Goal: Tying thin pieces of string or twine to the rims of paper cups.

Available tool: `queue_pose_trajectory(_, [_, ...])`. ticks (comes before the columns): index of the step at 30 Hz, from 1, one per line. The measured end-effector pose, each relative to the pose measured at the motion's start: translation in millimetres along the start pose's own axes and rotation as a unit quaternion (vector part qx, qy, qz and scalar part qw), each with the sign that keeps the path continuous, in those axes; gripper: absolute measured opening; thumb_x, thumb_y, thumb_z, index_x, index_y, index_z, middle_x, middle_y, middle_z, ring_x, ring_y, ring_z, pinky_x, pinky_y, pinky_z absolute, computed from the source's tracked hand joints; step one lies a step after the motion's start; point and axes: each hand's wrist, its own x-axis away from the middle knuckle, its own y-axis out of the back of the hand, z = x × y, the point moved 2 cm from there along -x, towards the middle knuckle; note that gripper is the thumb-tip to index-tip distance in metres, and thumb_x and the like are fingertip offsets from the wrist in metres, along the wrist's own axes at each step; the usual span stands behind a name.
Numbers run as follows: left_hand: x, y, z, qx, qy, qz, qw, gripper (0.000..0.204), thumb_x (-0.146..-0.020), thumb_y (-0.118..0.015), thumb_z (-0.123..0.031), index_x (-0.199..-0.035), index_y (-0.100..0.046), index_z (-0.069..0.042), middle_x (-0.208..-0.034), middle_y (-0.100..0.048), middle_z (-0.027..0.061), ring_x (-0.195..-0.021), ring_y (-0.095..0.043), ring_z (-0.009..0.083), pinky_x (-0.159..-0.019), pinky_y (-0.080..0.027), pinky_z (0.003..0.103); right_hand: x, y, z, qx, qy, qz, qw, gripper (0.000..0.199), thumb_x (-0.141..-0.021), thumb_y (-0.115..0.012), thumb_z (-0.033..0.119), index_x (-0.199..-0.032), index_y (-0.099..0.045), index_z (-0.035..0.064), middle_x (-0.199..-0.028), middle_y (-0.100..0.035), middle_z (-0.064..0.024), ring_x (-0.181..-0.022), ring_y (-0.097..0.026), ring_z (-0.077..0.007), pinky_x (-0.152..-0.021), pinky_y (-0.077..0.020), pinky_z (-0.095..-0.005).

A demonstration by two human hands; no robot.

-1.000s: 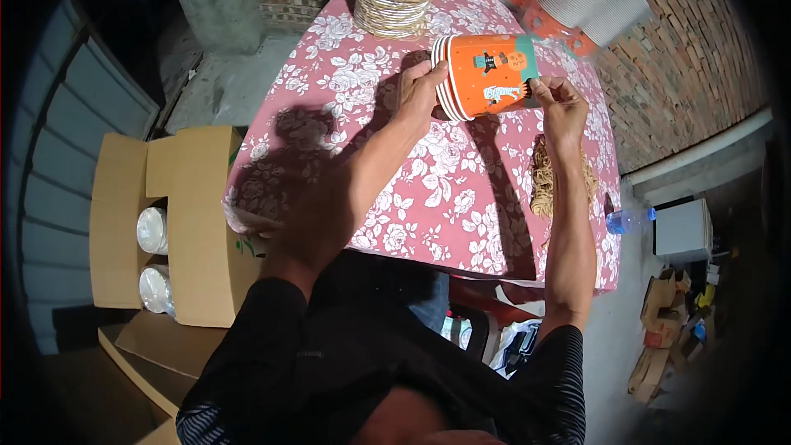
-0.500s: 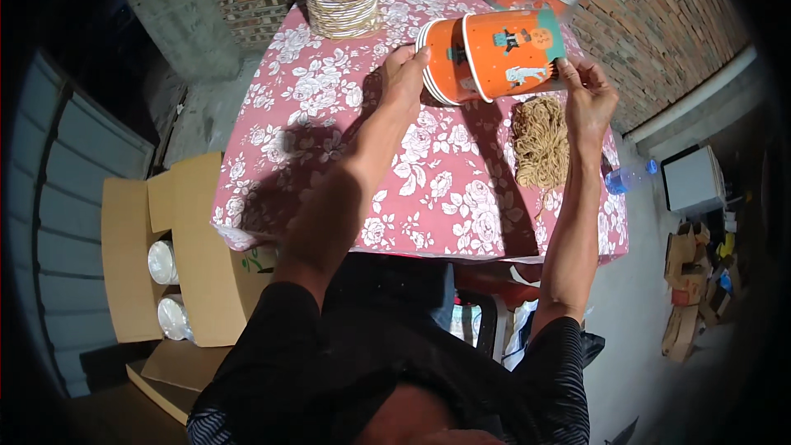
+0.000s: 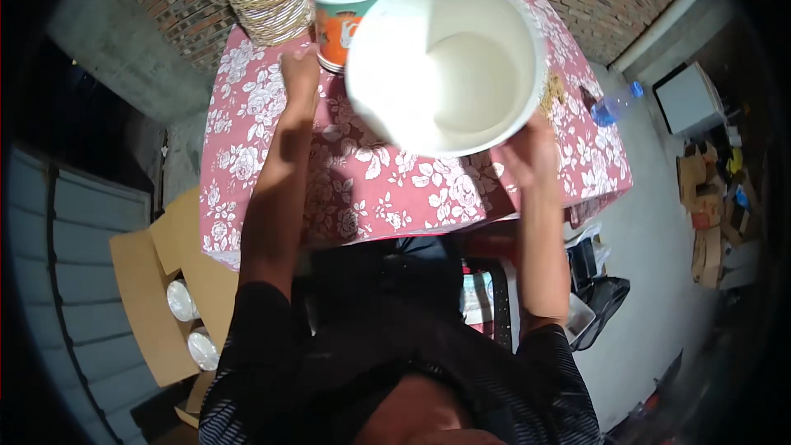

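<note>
Seen from the head view, where the mouth of the white-lined bucket [image 3: 449,66] faces up at the wearer, the thing hangs tilted over the far half of the bench [image 3: 247,156], right of its middle and well in from the near edge. Judging by its thin wall and evident hollowness, it should be light, fairly stiff around the rim but easily dented at the side, and perhaps slippery where the lining shines. The rolled rim, or the wall close to the base, looks like the safest hold; a hard squeeze midway could crease it.

The right hand [image 3: 531,148] is at the bucket's near right side, its fingers apparently bent around the wall and spread only slightly; motion blurs them, and the tips are partly hidden. The left hand [image 3: 301,78] has its fingers curled at the lower left rim of an orange stack [image 3: 336,31], which sits upside down toward the bench's far left corner. Whether they pinch that rim or merely rest against it, I cannot tell. Beyond the left hand, nearer that corner, leans a corded tower [image 3: 268,4]; tan cord [image 3: 552,92] shows toward the right edge, partly behind the bucket.
</note>
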Motion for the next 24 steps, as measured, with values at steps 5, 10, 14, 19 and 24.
queue_pose_trajectory(5, [161.8, 5.3, -166.1, 0.087, -0.208, 0.025, 0.974, 0.038, -0.104, -0.055, -0.021, -0.135, -0.056, 0.001, -0.125, -0.064, 0.0135, -0.112, -0.059, 0.0213, -0.100, -0.045, 0.035, 16.1, 29.8, -68.5, -0.047, -0.089, -0.072, 0.992, 0.022, -0.108, -0.053, 0.016, -0.106, -0.064, -0.0025, -0.093, -0.071, -0.0079, -0.076, -0.068, -0.0136, -0.073, -0.0593, -0.0266])
queue_pose_trajectory(10, [256.9, 20.7, -193.0, -0.234, -0.481, 0.289, 0.794, 0.025, -0.098, -0.064, -0.013, -0.121, -0.065, -0.003, -0.107, -0.073, 0.0140, -0.103, -0.068, 0.0325, -0.101, -0.050, 0.042, 30.3, 22.0, -97.6, 0.028, -0.114, -0.061, 0.991, 0.025, -0.108, -0.054, 0.020, -0.108, -0.066, -0.0027, -0.100, -0.074, -0.0135, -0.083, -0.073, -0.0174, -0.079, -0.0629, -0.0319])
queue_pose_trajectory(14, [247.1, 22.4, -199.2, -0.244, -0.431, 0.313, 0.810, 0.019, -0.089, -0.071, -0.005, -0.108, -0.071, -0.005, -0.094, -0.074, 0.0107, -0.089, -0.070, 0.0308, -0.084, -0.052, 0.039, 50.8, 46.3, -66.7, 0.371, -0.109, 0.025, 0.922, 0.021, -0.102, -0.066, 0.019, -0.094, -0.071, -0.0007, -0.073, -0.069, -0.0046, -0.065, -0.064, -0.0100, -0.061, -0.0522, -0.0263])
queue_pose_trajectory(19, [250.5, 30.5, -203.9, -0.235, -0.464, 0.374, 0.768, 0.021, -0.089, -0.073, -0.007, -0.109, -0.071, -0.006, -0.093, -0.074, 0.0091, -0.086, -0.069, 0.0285, -0.083, -0.051, 0.040, 71.1, 96.8, 4.5, 0.645, 0.168, -0.077, 0.741, 0.015, -0.095, -0.070, 0.013, -0.096, -0.077, 0.0008, -0.078, -0.075, -0.0111, -0.069, -0.069, -0.0162, -0.065, -0.0546, -0.0323])
queue_pose_trajectory(24, [256.4, 23.5, -200.2, -0.212, -0.503, 0.370, 0.752, 0.022, -0.088, -0.075, -0.014, -0.109, -0.072, -0.006, -0.093, -0.073, 0.0096, -0.088, -0.069, 0.0303, -0.088, -0.050, 0.042, 63.5, 125.0, 39.3, 0.587, 0.117, -0.172, 0.782, 0.015, -0.093, -0.074, 0.012, -0.093, -0.074, -0.0032, -0.074, -0.069, -0.0030, -0.068, -0.060, -0.0089, -0.063, -0.0498, -0.0280])
